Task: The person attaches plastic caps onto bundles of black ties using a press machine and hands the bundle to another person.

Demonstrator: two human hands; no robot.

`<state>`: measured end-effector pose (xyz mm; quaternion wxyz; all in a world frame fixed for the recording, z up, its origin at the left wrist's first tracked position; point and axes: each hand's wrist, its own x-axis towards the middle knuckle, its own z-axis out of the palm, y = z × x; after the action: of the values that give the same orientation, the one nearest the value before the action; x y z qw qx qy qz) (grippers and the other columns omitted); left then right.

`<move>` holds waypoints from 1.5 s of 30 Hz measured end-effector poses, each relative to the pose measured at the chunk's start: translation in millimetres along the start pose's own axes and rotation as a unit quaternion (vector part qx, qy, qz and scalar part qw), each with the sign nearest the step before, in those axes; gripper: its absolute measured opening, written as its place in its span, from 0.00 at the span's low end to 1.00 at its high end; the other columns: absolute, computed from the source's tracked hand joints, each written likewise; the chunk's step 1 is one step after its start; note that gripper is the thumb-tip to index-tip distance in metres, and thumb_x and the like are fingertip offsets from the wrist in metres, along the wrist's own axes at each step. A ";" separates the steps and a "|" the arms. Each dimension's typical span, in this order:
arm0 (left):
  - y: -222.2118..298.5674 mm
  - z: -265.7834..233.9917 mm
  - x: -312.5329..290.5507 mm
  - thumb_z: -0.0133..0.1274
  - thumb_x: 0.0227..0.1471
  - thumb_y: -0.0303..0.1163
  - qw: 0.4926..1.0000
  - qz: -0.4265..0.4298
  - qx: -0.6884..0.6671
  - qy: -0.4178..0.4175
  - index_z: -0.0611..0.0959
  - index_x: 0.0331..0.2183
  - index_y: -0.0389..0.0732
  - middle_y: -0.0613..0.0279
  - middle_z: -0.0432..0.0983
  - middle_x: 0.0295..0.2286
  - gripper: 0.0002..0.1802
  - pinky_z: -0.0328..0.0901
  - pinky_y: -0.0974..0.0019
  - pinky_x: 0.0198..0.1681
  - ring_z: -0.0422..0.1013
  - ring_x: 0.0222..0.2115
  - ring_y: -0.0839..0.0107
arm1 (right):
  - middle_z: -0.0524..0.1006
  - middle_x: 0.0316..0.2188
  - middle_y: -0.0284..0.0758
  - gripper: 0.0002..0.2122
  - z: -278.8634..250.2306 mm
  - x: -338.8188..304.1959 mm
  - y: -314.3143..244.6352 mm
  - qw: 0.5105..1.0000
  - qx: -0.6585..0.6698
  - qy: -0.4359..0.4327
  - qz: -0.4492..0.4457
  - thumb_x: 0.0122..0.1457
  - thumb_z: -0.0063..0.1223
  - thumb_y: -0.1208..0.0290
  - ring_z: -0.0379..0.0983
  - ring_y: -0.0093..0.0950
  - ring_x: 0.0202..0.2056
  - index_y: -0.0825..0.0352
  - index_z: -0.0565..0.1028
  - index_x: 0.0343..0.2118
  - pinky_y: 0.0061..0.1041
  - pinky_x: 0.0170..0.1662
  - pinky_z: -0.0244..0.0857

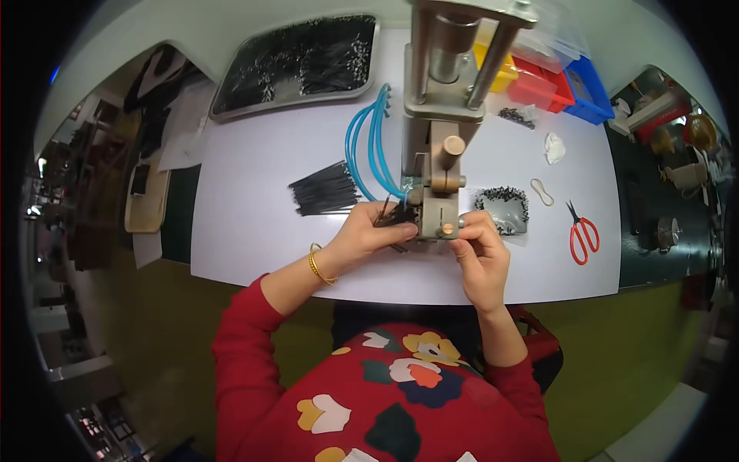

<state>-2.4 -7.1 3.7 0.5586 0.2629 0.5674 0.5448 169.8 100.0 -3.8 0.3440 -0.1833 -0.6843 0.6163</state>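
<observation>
A metal bench press (443,154) stands in front of me, with a small block-shaped fixture (441,212) at its lower front. My left hand (369,231) is closed around several thin black rods (396,215) at the fixture's left side. My right hand (483,254) is at the fixture's right side, thumb and fingertips pinched together near its lower corner; whatever lies between them is too small to make out. Left of the press a fanned pile of black rods (322,190) lies on the white table. A shallow clear dish (504,212) with small black parts sits beyond my right hand.
Blue tubes (356,146) loop left of the press. A metal tray (215,114) full of black rods is at the back left. Red-handled scissors (583,240), a rubber band (542,192) and crumpled white tissue (553,148) lie right. Yellow, red and blue bins (589,92) stand behind.
</observation>
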 end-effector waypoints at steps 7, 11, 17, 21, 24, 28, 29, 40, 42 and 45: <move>-14.4 -4.8 8.4 0.56 0.44 0.28 0.996 0.085 -0.014 -0.019 0.78 0.34 0.32 0.66 0.74 0.27 0.13 0.63 0.78 0.32 0.67 0.27 0.83 | 0.65 0.31 0.31 0.01 11.9 3.6 15.1 0.999 -0.018 -0.022 -0.021 0.52 0.47 0.82 0.61 0.16 0.28 0.73 0.70 0.28 0.13 0.29 0.55; -14.1 -2.6 12.8 0.57 0.44 0.28 0.996 0.078 -0.021 -0.035 0.78 0.34 0.32 0.66 0.74 0.27 0.13 0.63 0.79 0.33 0.67 0.28 0.83 | 0.65 0.30 0.31 0.02 10.0 1.0 16.4 0.999 -0.031 -0.011 -0.016 0.53 0.49 0.80 0.60 0.17 0.27 0.73 0.71 0.28 0.14 0.29 0.55; -16.5 1.5 15.4 0.57 0.43 0.27 0.995 0.088 -0.028 -0.037 0.78 0.34 0.32 0.65 0.75 0.29 0.13 0.63 0.78 0.34 0.68 0.29 0.83 | 0.68 0.28 0.35 0.01 7.4 5.2 13.7 0.994 -0.091 0.000 -0.067 0.49 0.51 0.83 0.64 0.22 0.26 0.73 0.71 0.25 0.18 0.28 0.59; -14.2 6.5 12.9 0.56 0.43 0.26 0.994 0.091 -0.050 -0.021 0.78 0.34 0.32 0.65 0.75 0.29 0.12 0.63 0.78 0.34 0.68 0.29 0.83 | 0.70 0.27 0.37 0.04 7.1 6.9 15.4 0.988 -0.113 0.006 -0.104 0.45 0.52 0.86 0.66 0.25 0.26 0.72 0.71 0.24 0.20 0.27 0.62; -12.2 6.1 11.0 0.55 0.43 0.26 0.995 0.087 -0.051 -0.019 0.78 0.33 0.32 0.64 0.75 0.29 0.12 0.63 0.78 0.34 0.68 0.29 0.83 | 0.70 0.27 0.37 0.04 7.6 6.5 17.1 0.986 -0.116 0.015 -0.116 0.44 0.53 0.86 0.67 0.26 0.26 0.72 0.71 0.24 0.21 0.27 0.62; -15.0 9.8 13.1 0.55 0.44 0.26 0.996 0.084 -0.036 -0.025 0.78 0.34 0.32 0.64 0.75 0.28 0.12 0.63 0.78 0.34 0.68 0.28 0.83 | 0.71 0.26 0.38 0.05 1.6 5.7 19.7 0.985 -0.116 0.021 -0.123 0.43 0.54 0.86 0.67 0.28 0.26 0.72 0.72 0.24 0.22 0.27 0.62; -16.6 11.3 13.7 0.55 0.44 0.25 0.995 0.090 -0.036 -0.024 0.78 0.34 0.32 0.65 0.75 0.28 0.12 0.63 0.78 0.33 0.68 0.28 0.83 | 0.71 0.26 0.38 0.05 0.0 5.5 20.3 0.986 -0.115 0.020 -0.120 0.43 0.54 0.86 0.67 0.29 0.26 0.72 0.72 0.24 0.22 0.28 0.62; -13.2 12.8 20.3 0.55 0.43 0.25 0.995 0.098 -0.020 -0.008 0.78 0.32 0.31 0.66 0.75 0.27 0.11 0.63 0.78 0.31 0.67 0.26 0.83 | 0.72 0.26 0.37 0.03 -4.3 8.8 19.5 0.998 -0.044 0.015 -0.037 0.46 0.53 0.84 0.67 0.25 0.26 0.73 0.72 0.24 0.21 0.28 0.62; -11.7 10.9 21.6 0.55 0.42 0.27 0.996 0.085 0.027 -0.021 0.78 0.32 0.31 0.65 0.75 0.26 0.12 0.63 0.77 0.30 0.67 0.25 0.82 | 0.74 0.27 0.35 0.01 -9.8 4.4 12.9 0.999 0.032 0.021 0.033 0.49 0.52 0.83 0.67 0.21 0.25 0.71 0.72 0.26 0.18 0.27 0.62; -21.2 4.6 13.9 0.54 0.39 0.32 0.981 0.089 0.172 0.032 0.78 0.32 0.33 0.65 0.74 0.28 0.15 0.64 0.74 0.30 0.69 0.27 0.78 | 0.76 0.28 0.31 0.02 -13.7 -8.0 -0.6 0.970 0.134 0.015 0.201 0.54 0.49 0.76 0.66 0.15 0.22 0.68 0.73 0.29 0.13 0.25 0.61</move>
<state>5.1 1.4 -19.5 0.4358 0.3870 0.6444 0.4950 185.0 104.4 -5.2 0.2452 -0.2784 -0.5392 0.7561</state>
